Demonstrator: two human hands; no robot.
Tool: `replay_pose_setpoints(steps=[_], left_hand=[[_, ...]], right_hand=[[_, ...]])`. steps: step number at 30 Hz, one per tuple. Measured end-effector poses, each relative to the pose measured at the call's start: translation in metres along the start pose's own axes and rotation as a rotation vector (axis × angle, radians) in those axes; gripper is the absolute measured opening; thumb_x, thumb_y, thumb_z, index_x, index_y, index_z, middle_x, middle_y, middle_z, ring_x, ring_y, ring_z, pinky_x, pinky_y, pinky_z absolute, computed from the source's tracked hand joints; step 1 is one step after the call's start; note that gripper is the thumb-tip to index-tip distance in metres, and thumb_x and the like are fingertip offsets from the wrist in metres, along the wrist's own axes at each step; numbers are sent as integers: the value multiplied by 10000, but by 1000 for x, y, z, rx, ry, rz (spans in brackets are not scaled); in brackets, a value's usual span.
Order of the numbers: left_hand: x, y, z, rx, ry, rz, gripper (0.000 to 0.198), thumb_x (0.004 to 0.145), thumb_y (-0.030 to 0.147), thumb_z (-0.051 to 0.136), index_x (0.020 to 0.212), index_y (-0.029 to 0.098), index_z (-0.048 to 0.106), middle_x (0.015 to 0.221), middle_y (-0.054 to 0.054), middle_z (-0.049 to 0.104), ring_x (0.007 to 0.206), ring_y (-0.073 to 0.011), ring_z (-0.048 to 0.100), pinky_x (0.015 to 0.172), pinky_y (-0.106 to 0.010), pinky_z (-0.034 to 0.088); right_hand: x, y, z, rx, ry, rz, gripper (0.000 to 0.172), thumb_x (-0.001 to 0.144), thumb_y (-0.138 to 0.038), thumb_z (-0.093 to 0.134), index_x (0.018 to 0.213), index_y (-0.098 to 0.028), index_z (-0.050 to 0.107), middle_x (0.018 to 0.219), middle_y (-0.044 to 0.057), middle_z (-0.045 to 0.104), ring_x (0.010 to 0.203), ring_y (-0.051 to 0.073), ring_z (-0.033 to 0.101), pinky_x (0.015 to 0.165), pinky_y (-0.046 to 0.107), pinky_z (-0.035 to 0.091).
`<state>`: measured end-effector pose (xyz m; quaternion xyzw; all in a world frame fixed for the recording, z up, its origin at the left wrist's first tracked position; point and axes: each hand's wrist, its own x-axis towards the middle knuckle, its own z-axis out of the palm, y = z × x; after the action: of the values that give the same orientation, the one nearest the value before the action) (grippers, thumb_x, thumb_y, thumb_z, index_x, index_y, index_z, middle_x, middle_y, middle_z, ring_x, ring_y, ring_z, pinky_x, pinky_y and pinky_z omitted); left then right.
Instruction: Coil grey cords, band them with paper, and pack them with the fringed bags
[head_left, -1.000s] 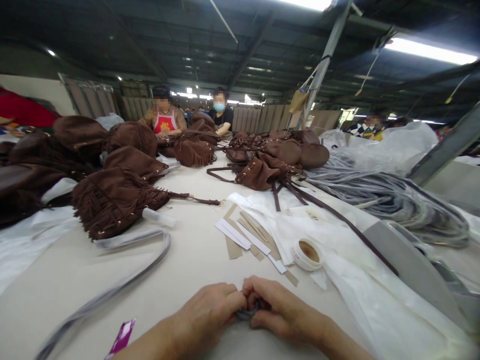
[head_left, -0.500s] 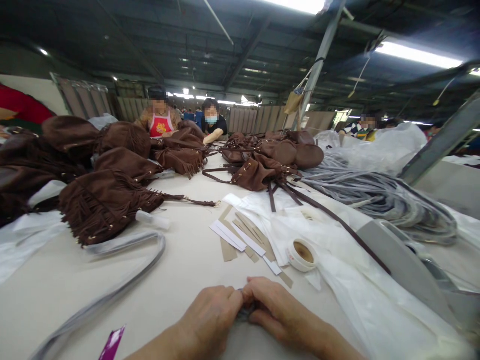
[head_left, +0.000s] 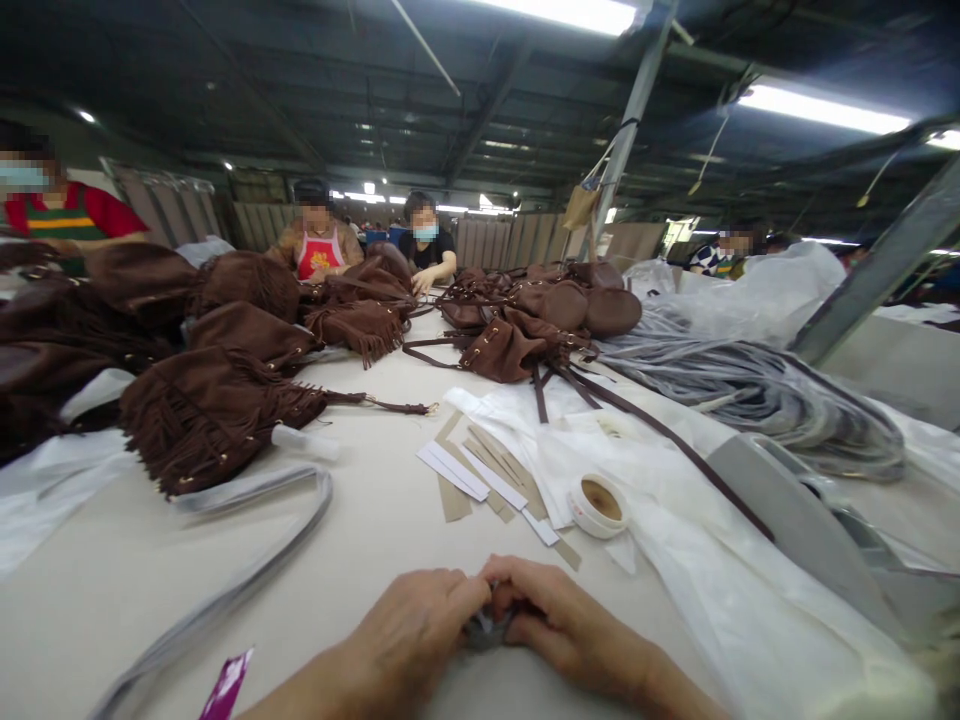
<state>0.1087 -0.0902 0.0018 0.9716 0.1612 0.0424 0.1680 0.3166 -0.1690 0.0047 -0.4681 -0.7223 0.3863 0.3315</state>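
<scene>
My left hand and my right hand meet at the near edge of the long pale table, fingers curled and pinched together on a small grey strap piece that is mostly hidden between them. A grey strap trails across the table to the left of my hands. Just beyond my hands lie several paper and card strips and a roll of tape.
Brown fringed bags pile up on the left and more brown bags lie mid-table. A heap of grey straps and white plastic sheets fill the right. Other people sit at the far end and the left. A purple wrapper lies near my left arm.
My hands stay pinched together on the grey piece with only small finger shifts. The view has turned a little, bringing a person at the far left into sight.
</scene>
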Motion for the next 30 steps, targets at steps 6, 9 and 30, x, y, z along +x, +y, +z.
replay_pose_setpoints(steps=[6,9,30], left_hand=[[10,-8,0,131,0,105,222,854,60,505,1004,214,562,925,-20,632,823,-177,592,732,-248,488],[14,10,18,113,29,-88,305,797,17,514,1052,177,565,977,-66,656,882,-219,614,783,-317,523],[21,31,16,92,-56,-275,243,849,63,525,1062,159,591,1012,-93,701,899,-268,666,791,-396,552]], right_hand=[[2,0,-7,-142,-57,-27,344,741,-61,489,1026,-214,607,911,-2,644,846,157,575,794,261,447],[-3,-2,7,-373,-9,46,575,742,-99,511,1306,-211,516,1092,76,666,961,230,603,871,349,469],[-8,6,25,-542,82,198,850,734,-86,506,1526,-132,202,1048,147,712,928,289,661,833,408,542]])
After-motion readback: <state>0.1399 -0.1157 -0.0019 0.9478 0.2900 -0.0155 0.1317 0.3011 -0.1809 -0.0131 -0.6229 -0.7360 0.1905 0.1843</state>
